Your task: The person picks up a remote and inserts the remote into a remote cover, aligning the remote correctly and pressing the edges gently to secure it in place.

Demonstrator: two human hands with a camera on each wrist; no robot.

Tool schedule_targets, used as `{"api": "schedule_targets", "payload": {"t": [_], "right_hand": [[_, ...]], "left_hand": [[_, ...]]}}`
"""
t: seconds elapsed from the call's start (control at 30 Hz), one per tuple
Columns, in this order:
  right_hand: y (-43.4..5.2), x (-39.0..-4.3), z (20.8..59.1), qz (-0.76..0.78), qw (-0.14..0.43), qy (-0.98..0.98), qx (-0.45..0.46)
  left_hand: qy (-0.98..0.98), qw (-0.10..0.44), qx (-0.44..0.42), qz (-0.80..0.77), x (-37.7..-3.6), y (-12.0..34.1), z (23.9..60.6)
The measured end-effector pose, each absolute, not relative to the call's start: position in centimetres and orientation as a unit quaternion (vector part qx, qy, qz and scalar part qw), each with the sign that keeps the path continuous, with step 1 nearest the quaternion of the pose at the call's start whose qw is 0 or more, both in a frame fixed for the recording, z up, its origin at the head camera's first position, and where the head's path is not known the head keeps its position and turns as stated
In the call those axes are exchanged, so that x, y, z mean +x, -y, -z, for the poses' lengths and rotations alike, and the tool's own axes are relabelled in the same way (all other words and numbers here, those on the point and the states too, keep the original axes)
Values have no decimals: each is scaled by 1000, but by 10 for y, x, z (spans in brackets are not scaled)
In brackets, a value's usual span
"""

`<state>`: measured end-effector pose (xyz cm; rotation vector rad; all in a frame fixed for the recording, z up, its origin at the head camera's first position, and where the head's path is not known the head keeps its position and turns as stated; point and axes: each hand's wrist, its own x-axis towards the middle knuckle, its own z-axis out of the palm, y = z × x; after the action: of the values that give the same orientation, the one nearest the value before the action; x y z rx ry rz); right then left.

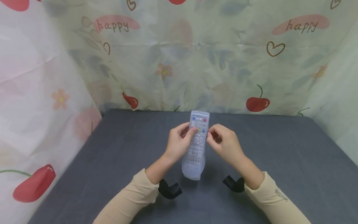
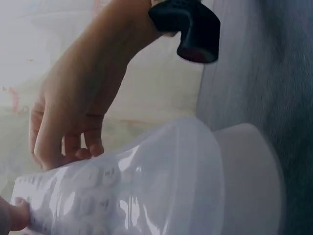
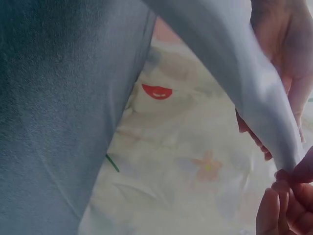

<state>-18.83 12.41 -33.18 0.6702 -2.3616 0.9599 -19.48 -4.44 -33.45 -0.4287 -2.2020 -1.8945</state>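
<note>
1. Head view: the remote [image 1: 196, 140], in a clear sleeve [image 1: 193, 169], is held above the grey table [image 1: 279, 161].
2. Left hand [image 1: 179, 143] grips its side, thumb on buttons; keep that firm.
3. Right hand [image 1: 225, 143] pinches the sleeve edge; pull evenly, avoiding tears.

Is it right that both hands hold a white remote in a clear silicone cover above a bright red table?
Not quite: the table is dark grey, as the head view shows. The rest stands: the left hand and the right hand hold the remote in its clear cover above it.
</note>
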Motion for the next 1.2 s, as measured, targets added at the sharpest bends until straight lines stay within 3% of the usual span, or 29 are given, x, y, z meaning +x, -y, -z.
{"api": "schedule_targets", "payload": {"t": [0.13,0.47,0.73,0.83,1.03,1.2], "right_hand": [[-120,-188,331,-289,300,865,280],[-118,-188,333,-204,358,847,335],[-116,-187,341,-194,396,839,319],[-113,-183,344,-238,372,842,309],[-106,-176,349,-375,234,853,278],[-104,-177,351,-446,205,832,258]], "left_hand": [[719,107,-108,678,-194,43,336],[678,123,-54,723,-195,39,339],[662,131,-44,737,-196,37,341],[658,140,-49,739,-196,37,340],[660,165,-62,730,-194,36,336],[685,164,-83,705,-191,35,333]]}}
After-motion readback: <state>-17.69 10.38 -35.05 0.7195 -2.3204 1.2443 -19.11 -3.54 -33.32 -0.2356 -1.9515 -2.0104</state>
